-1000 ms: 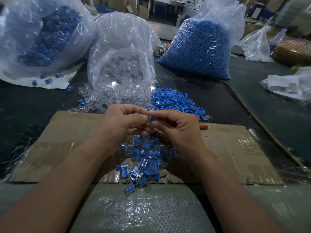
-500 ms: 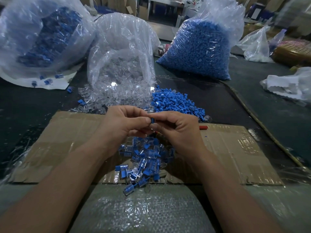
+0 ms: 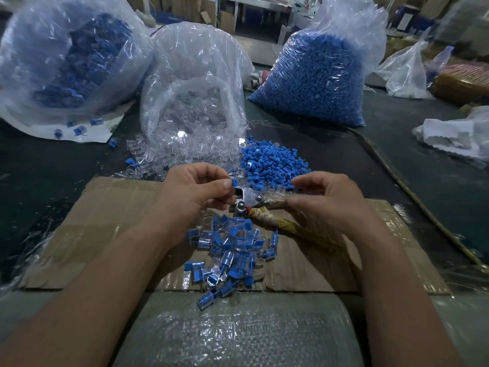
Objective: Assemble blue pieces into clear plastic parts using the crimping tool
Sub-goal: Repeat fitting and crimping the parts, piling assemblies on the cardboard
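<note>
Pinching a small blue piece (image 3: 234, 183) between thumb and finger, the left grip (image 3: 195, 200) holds it right at the metal nose of the crimping tool (image 3: 247, 198). I think this is so the tool can press it into its clear part, which is too small to make out there. The right grip (image 3: 330, 205) curls round the tool's taped handles, ready to squeeze. At the back of the dark worktop (image 3: 39, 186) stand a big bag of blue pieces (image 3: 312, 80) and an open bag of clear parts (image 3: 195, 102), so more can spill out close by. A cardboard sheet (image 3: 111, 221) lies under the hands, likely to catch the work. The loose blue pile (image 3: 272, 165) sits just past the hands, easy to reach. Finished ones (image 3: 230, 250) lie in a heap below the hands, where they can drop.
</note>
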`<state>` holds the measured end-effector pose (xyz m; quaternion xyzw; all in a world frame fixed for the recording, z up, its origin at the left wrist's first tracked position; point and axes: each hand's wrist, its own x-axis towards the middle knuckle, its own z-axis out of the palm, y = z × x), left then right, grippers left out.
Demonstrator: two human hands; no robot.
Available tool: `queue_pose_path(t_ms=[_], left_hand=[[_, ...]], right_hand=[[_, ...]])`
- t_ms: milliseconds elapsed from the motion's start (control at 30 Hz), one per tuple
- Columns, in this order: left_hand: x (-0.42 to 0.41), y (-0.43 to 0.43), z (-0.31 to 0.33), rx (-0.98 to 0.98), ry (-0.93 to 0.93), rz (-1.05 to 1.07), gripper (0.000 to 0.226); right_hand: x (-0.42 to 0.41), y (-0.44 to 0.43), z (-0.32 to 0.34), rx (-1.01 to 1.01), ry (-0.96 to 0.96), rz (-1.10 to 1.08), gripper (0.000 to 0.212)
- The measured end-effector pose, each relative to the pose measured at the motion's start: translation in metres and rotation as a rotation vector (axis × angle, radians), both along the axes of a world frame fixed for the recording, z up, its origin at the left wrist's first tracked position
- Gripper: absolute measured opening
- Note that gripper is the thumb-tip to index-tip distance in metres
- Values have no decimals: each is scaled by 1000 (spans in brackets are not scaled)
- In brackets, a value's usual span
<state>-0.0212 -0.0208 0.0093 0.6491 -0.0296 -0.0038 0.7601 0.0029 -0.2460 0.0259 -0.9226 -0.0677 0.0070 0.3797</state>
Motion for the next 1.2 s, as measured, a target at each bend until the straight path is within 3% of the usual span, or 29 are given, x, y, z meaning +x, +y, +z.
queue_pose_path(t_ms=[100, 167, 233, 367, 633, 800, 967, 1200], left_hand=[[1, 1, -1, 5, 5, 9, 4], [1, 1, -1, 6, 5, 11, 4], [0, 0, 0, 16, 2, 10, 4], [-1, 0, 2, 18, 2, 6, 4], [0, 0, 1, 22, 18, 24, 12], [1, 1, 1, 38, -9, 64, 14], [1, 0, 0, 105, -86, 146, 16], [0, 0, 1, 163, -143, 183, 16]], right_hand=[[-1, -3, 1, -198, 220, 117, 53], [-1, 0, -2, -362, 238, 186, 80], [-1, 4, -3, -425, 201, 194, 89], [-3, 7, 0, -413, 161, 170, 76], [-4, 25, -5, -649, -37, 129, 15], [-2, 22, -9, -534, -97, 101, 13], [-6, 20, -3, -260, -167, 21, 31], [-9, 27, -4, -275, -143, 133, 32]])
